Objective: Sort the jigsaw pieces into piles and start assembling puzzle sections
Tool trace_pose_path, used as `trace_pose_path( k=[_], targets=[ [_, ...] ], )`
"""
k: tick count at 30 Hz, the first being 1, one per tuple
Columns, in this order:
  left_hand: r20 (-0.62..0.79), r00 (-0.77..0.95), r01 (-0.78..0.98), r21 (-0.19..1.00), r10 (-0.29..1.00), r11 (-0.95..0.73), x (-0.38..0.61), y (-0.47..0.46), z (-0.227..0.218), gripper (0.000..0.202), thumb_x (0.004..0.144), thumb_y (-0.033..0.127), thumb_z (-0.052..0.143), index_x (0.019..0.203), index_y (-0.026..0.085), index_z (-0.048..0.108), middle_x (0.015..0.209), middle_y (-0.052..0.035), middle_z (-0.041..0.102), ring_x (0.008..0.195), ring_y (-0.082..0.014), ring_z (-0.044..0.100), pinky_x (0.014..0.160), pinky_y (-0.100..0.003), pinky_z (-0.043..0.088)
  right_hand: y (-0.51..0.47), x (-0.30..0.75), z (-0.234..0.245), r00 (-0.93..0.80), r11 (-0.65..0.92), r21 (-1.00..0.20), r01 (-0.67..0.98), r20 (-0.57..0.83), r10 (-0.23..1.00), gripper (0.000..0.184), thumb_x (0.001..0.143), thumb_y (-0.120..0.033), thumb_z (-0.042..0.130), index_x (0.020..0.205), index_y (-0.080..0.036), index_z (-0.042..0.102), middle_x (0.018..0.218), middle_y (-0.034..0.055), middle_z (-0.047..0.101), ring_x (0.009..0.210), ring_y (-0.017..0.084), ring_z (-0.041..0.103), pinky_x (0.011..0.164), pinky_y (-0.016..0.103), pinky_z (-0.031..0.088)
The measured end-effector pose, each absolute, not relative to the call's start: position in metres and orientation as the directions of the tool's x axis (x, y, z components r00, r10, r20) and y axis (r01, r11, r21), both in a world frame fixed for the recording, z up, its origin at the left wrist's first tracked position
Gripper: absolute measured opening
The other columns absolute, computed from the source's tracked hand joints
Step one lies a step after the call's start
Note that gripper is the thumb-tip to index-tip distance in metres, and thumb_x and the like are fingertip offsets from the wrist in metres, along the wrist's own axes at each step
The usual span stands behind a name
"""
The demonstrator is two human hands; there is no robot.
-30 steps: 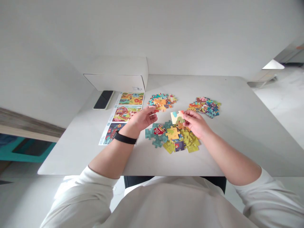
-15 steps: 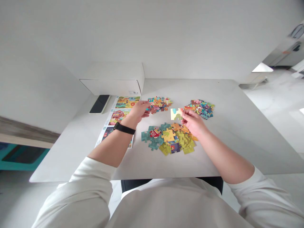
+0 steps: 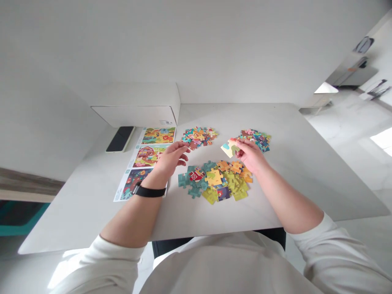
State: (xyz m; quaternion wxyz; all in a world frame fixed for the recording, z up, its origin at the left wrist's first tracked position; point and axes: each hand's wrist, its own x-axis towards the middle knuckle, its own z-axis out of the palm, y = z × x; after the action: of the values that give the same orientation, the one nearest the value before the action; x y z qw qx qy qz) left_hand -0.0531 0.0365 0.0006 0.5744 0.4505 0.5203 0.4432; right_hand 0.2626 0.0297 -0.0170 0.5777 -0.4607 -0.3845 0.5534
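My right hand (image 3: 250, 156) pinches a cream, green and blue puzzle piece (image 3: 230, 148) just above the near pile of puzzle pieces (image 3: 216, 181). My left hand (image 3: 171, 158) hovers with fingers loosely spread and nothing in it, between the far-left pile of pieces (image 3: 199, 137) and the near pile. A black band is on that wrist. A third pile of pieces (image 3: 255, 139) lies behind my right hand.
A sheet of three puzzle pictures (image 3: 143, 161) lies left of the piles on the white table (image 3: 306, 171). A black phone (image 3: 120, 139) and a white box (image 3: 137, 106) sit at the back left against the wall.
My left hand has drawn back from the far-left pile toward me, empty. My right hand keeps the piece and has tilted it slightly. The camera has shifted right.
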Motion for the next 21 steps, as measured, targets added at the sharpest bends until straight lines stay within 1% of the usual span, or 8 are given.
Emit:
trace_pose_path(
  k=[2, 5, 7, 9, 12, 14, 18, 21],
  targets=[
    [-0.174, 0.097, 0.002, 0.985, 0.980, 0.174, -0.052, 0.036, 0.001, 0.034, 0.077, 0.040, 0.083, 0.101, 0.019, 0.069, 0.095, -0.0033, 0.069, 0.063, -0.0108, 0.064, 0.047, -0.020, 0.049, 0.040, 0.279, -0.013, 0.165, 0.024, -0.969, -0.247, -0.018, 0.986, 0.042, 0.065, -0.049, 0.094, 0.087, -0.024, 0.070, 0.076, -0.0033, 0.066, 0.058, 0.010, 0.055, 0.056, 0.025, 0.047],
    [-0.125, 0.125, 0.067, 0.991, 0.984, 0.118, -0.050, 0.034, 0.002, 0.036, 0.078, 0.043, 0.082, 0.102, 0.019, 0.071, 0.096, -0.0038, 0.069, 0.064, -0.0116, 0.063, 0.047, -0.021, 0.049, 0.057, 0.315, -0.009, 0.333, 0.108, -0.982, -0.156, 0.051, 0.942, 0.040, 0.068, -0.049, 0.092, 0.086, -0.023, 0.068, 0.074, -0.0031, 0.066, 0.059, 0.010, 0.056, 0.055, 0.023, 0.046],
    [-0.095, 0.143, 0.107, 0.991, 0.985, 0.080, -0.049, 0.033, 0.003, 0.036, 0.079, 0.045, 0.081, 0.102, 0.019, 0.071, 0.095, -0.0042, 0.070, 0.066, -0.0126, 0.063, 0.047, -0.021, 0.050, 0.066, 0.342, -0.007, 0.449, 0.125, -0.992, -0.026, 0.100, 0.888, 0.038, 0.071, -0.050, 0.089, 0.088, -0.023, 0.067, 0.071, -0.0034, 0.064, 0.059, 0.011, 0.058, 0.054, 0.023, 0.045],
    [-0.068, 0.161, 0.152, 0.987, 0.985, 0.043, -0.048, 0.032, 0.002, 0.037, 0.080, 0.047, 0.079, 0.103, 0.019, 0.071, 0.095, -0.0048, 0.071, 0.067, -0.0137, 0.064, 0.048, -0.023, 0.052, 0.072, 0.366, -0.008, 0.523, 0.084, -0.990, 0.111, 0.130, 0.842, 0.036, 0.074, -0.050, 0.085, 0.088, -0.022, 0.067, 0.070, -0.0030, 0.063, 0.058, 0.012, 0.057, 0.053, 0.023, 0.044],
    [-0.036, 0.182, 0.222, 0.975, 0.983, -0.005, -0.047, 0.032, 0.000, 0.038, 0.081, 0.049, 0.078, 0.103, 0.019, 0.071, 0.096, -0.0058, 0.072, 0.067, -0.0148, 0.065, 0.049, -0.024, 0.053, 0.074, 0.389, -0.010, 0.520, -0.036, -0.962, 0.270, 0.114, 0.847, 0.034, 0.080, -0.053, 0.077, 0.086, -0.021, 0.067, 0.064, -0.0035, 0.059, 0.056, 0.012, 0.052, 0.052, 0.025, 0.042],
    [-0.024, 0.194, 0.255, 0.967, 0.981, -0.027, -0.048, 0.032, -0.003, 0.039, 0.081, 0.049, 0.078, 0.105, 0.019, 0.071, 0.097, -0.0065, 0.073, 0.069, -0.0155, 0.065, 0.049, -0.025, 0.053, 0.074, 0.397, -0.013, 0.488, -0.090, -0.940, 0.328, 0.087, 0.869, 0.035, 0.081, -0.053, 0.075, 0.085, -0.020, 0.069, 0.061, -0.0035, 0.057, 0.056, 0.013, 0.051, 0.053, 0.026, 0.042],
    [-0.012, 0.221, 0.287, 0.957, 0.975, -0.053, -0.049, 0.034, -0.007, 0.042, 0.083, 0.050, 0.077, 0.111, 0.019, 0.072, 0.100, -0.0070, 0.074, 0.072, -0.0165, 0.066, 0.051, -0.026, 0.055, 0.073, 0.403, -0.018, 0.438, -0.117, -0.918, 0.379, 0.066, 0.897, 0.035, 0.076, -0.052, 0.079, 0.082, -0.018, 0.072, 0.062, -0.0014, 0.062, 0.060, 0.016, 0.055, 0.058, 0.028, 0.044],
    [-0.013, 0.229, 0.304, 0.951, 0.973, -0.059, -0.049, 0.034, -0.009, 0.042, 0.084, 0.051, 0.077, 0.111, 0.019, 0.072, 0.098, -0.0063, 0.073, 0.071, -0.0163, 0.066, 0.051, -0.025, 0.055, 0.073, 0.408, -0.020, 0.382, -0.127, -0.897, 0.424, 0.050, 0.923, 0.035, 0.073, -0.051, 0.083, 0.081, -0.018, 0.075, 0.066, 0.0003, 0.067, 0.064, 0.017, 0.057, 0.063, 0.029, 0.047]
  ],
)
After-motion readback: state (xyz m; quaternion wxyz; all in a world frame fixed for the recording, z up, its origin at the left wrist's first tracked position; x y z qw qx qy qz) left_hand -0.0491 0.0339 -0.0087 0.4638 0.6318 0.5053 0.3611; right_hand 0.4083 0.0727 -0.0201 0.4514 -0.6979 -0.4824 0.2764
